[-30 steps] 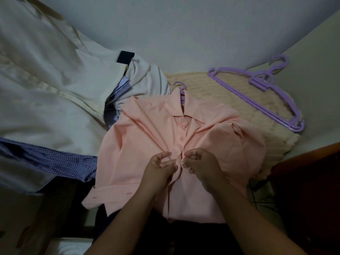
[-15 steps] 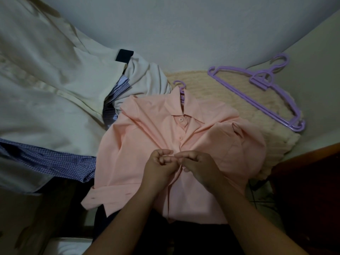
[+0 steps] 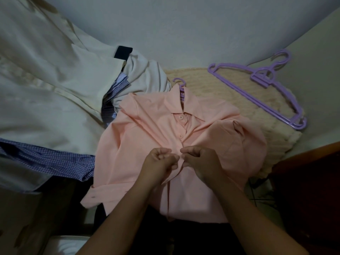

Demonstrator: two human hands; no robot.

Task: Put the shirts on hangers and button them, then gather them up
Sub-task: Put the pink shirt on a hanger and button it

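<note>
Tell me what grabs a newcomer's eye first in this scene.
The pink shirt spread in the centre, with the left hand and right hand pinching its front placket just below two fastened buttons. Then the spare purple hangers on the cream blanket at upper right, and pale shirts heaped left.

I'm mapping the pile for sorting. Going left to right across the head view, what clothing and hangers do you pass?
Cream shirt → blue checked shirt → pink shirt, with the left hand and right hand pinching its front → spare purple hangers.
</note>
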